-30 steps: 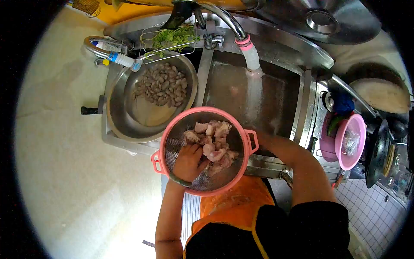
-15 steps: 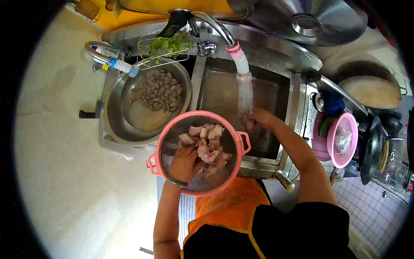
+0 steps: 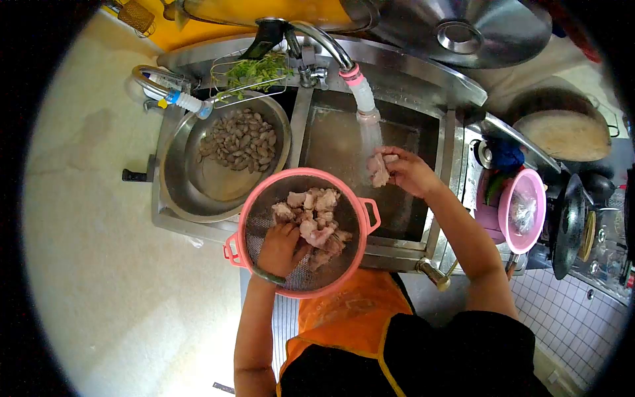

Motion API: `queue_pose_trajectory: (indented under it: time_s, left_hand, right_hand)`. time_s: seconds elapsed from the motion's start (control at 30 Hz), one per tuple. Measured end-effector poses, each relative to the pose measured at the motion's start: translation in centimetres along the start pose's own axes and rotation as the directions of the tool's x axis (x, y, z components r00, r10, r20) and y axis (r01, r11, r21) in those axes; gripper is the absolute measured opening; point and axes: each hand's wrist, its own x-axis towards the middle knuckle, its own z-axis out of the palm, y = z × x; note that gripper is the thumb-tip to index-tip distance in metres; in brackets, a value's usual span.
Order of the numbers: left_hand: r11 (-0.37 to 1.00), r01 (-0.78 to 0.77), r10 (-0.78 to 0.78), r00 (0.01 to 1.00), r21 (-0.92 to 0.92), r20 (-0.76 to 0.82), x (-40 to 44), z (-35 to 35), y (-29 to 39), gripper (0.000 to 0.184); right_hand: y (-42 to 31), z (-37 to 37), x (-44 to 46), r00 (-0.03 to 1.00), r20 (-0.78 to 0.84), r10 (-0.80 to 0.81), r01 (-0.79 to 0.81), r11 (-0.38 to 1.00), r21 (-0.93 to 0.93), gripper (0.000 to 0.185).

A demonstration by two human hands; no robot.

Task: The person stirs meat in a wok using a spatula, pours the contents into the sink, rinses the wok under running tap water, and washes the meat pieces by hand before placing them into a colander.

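Note:
A pink mesh colander (image 3: 305, 293) holds a heap of raw meat chunks (image 3: 316, 228) at the near edge of the sinks. Inside it, my left hand (image 3: 280, 250) lies against the left of the heap, thumb and fingers apart. A dark bangle circles the left wrist. Over the right sink basin (image 3: 337, 142), my right hand (image 3: 413, 173) pinches a raw meat piece (image 3: 378, 169) just beside the water stream. The water falls from a faucet (image 3: 360, 96) with a clear, pink-ringed nozzle. Cloudy water stands in that basin.
A steel bowl (image 3: 173, 192) with clams (image 3: 239, 139) and some water sits in the left basin. Green herbs (image 3: 258, 73) lie on a wire rack behind. A second faucet (image 3: 188, 101) reaches over the bowl. At right are a pink basin (image 3: 512, 246) and a wok (image 3: 567, 231).
My right hand has risen out of the basin water with the meat piece, now plainly visible beside the stream. My left hand has hardly moved in the colander.

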Motion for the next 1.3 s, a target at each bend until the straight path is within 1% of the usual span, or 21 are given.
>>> queue_pose_trajectory:
  time_s: [0.03, 0.1, 0.2, 0.23, 0.3, 0.37, 0.4, 0.43, 0.53, 0.63, 0.77, 0.83, 0.87, 0.9, 0.93, 0.97, 1.0, 1.03, 1.13, 1.23, 1.3]
  left_hand:
    - [1.0, -0.002, 0.002, 1.0, 0.004, -0.009, 0.0, 0.0, 0.1, 0.034]
    - [1.0, 0.001, 0.0, 1.0, 0.011, -0.026, 0.1, -0.1, 0.2, 0.034]
    - [1.0, -0.002, 0.003, 0.999, 0.02, -0.036, -0.1, -0.2, 0.3, 0.033]
    - [1.0, -0.01, 0.011, 0.999, 0.028, -0.043, -0.1, 0.0, 0.2, 0.033]
    - [0.999, -0.015, 0.017, 0.999, 0.039, -0.042, 0.0, -0.1, 0.2, 0.033]
    - [0.999, -0.005, 0.006, 1.0, 0.041, -0.018, 0.1, -0.7, 0.8, 0.033]
    - [1.0, 0.001, -0.001, 1.0, 0.021, -0.008, 0.2, -0.6, 0.7, 0.033]
    - [1.0, 0.008, -0.008, 1.0, -0.001, 0.005, 0.1, -0.5, 0.6, 0.032]
    - [1.0, 0.012, -0.012, 1.0, -0.004, 0.011, 0.6, -0.6, 0.5, 0.031]
    - [1.0, 0.015, -0.015, 1.0, -0.008, 0.007, 0.4, -0.2, 0.4, 0.031]
    - [1.0, 0.021, -0.021, 1.0, -0.021, 0.007, 0.5, -0.4, 0.5, 0.032]
    - [1.0, 0.006, -0.006, 1.0, -0.026, -0.011, 0.6, -0.5, 0.5, 0.033]
    - [1.0, -0.002, 0.001, 1.0, -0.026, -0.025, 0.5, -0.4, 0.4, 0.033]
    - [1.0, -0.007, 0.006, 0.999, -0.028, -0.038, 0.4, -0.4, 0.3, 0.033]
    - [1.0, -0.01, 0.01, 0.999, -0.009, -0.046, 0.3, -0.4, 0.4, 0.033]
    - [1.0, -0.017, 0.018, 0.998, 0.01, -0.052, 0.3, -0.5, 0.5, 0.033]
    - [0.999, -0.027, 0.028, 0.998, 0.03, -0.057, 0.4, -0.5, 0.5, 0.034]
    - [1.0, -0.015, 0.015, 0.999, 0.008, -0.044, 0.4, -0.4, 0.5, 0.033]
    - [1.0, -0.001, 0.001, 1.0, -0.014, -0.016, 0.6, -0.2, 0.3, 0.033]
    - [1.0, 0.014, -0.014, 1.0, 0.015, -0.006, 0.4, -0.4, 0.4, 0.032]
    - [0.999, 0.036, -0.036, 0.999, 0.002, 0.006, 0.3, -0.3, 0.4, 0.031]
  right_hand:
    - [-0.7, 1.6, -0.9, 0.999, 0.023, -0.029, 0.033, 0.988, -0.154, 0.041]
    - [-1.5, 5.0, -2.2, 0.993, 0.088, -0.075, 0.106, 0.89, -0.443, 0.041]
    - [-1.6, 7.6, -2.8, 0.914, 0.32, -0.248, 0.397, 0.708, -0.585, 0.04]
    - [-1.5, 6.3, -1.9, 0.95, 0.192, -0.246, 0.31, 0.675, -0.67, 0.041]
    - [-1.0, 0.4, 2.3, 0.963, -0.067, -0.26, 0.107, 0.603, -0.791, 0.044]
    - [1.0, -4.4, 5.2, 0.922, -0.344, -0.177, -0.256, 0.389, -0.885, 0.052]
    - [3.4, -7.8, 7.1, 0.898, -0.401, -0.179, -0.392, 0.089, -0.916, 0.056]
    - [6.7, -11.3, 8.8, 0.869, -0.454, -0.197, -0.49, -0.218, -0.844, 0.061]
    - [16.4, -20.7, 12.3, 0.897, -0.38, -0.226, -0.429, -0.237, -0.871, 0.057]
    - [20.0, -19.6, 11.7, 0.894, -0.39, -0.22, -0.438, -0.254, -0.862, 0.053]
    - [21.4, -17.7, 10.4, 0.925, -0.334, -0.179, -0.367, -0.21, -0.906, 0.048]
    - [21.1, -16.8, 9.9, 0.956, -0.25, -0.156, -0.264, -0.078, -0.961, 0.046]
    - [20.7, -16.3, 9.8, 0.97, -0.187, -0.155, -0.184, 0.033, -0.982, 0.045]
    - [20.0, -15.9, 9.7, 0.979, -0.141, -0.145, -0.098, 0.265, -0.959, 0.044]
    - [19.0, -15.3, 9.7, 0.985, -0.083, -0.149, 0.002, 0.494, -0.869, 0.042]
    - [17.6, -14.6, 9.5, 0.988, -0.139, -0.063, -0.059, 0.684, -0.727, 0.041]
    - [16.2, -13.8, 9.4, 0.978, -0.204, 0.031, -0.141, 0.822, -0.551, 0.04]
    - [13.4, -11.8, 8.9, 0.892, -0.359, 0.275, -0.405, 0.839, -0.364, 0.039]
    - [13.4, -12.3, 10.1, 0.948, -0.209, 0.24, -0.242, 0.97, 0.019, 0.038]
    - [9.5, -8.8, 9.0, 0.916, -0.155, 0.37, -0.372, 0.928, 0.021, 0.04]
    - [8.3, -7.3, 8.3, 0.954, -0.034, 0.298, -0.295, 0.952, 0.081, 0.044]
